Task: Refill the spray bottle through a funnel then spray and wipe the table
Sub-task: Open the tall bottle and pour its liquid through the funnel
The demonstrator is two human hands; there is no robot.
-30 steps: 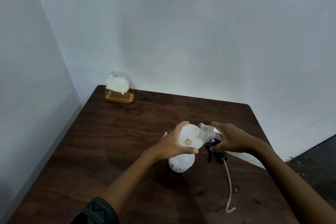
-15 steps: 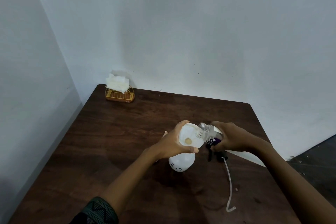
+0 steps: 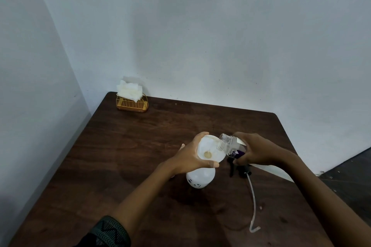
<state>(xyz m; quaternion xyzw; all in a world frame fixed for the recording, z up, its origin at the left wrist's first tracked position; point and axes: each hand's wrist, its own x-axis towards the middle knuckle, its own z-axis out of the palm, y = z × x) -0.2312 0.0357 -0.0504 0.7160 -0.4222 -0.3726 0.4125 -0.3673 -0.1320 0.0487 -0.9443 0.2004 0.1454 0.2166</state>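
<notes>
A white spray bottle (image 3: 200,178) stands on the dark wooden table (image 3: 140,156) with a white funnel (image 3: 208,150) set in its neck. My left hand (image 3: 188,158) grips the funnel's rim, thumb in front. My right hand (image 3: 255,151) holds a clear refill bottle (image 3: 230,145) with a purple label, tipped so its open mouth lies over the funnel's right edge. The black spray head (image 3: 240,169) with its long clear tube (image 3: 253,202) lies on the table under my right hand.
A gold wire holder (image 3: 132,103) with white napkins (image 3: 129,90) sits in the table's far left corner by the walls. The table's right edge drops to a dark floor (image 3: 353,178).
</notes>
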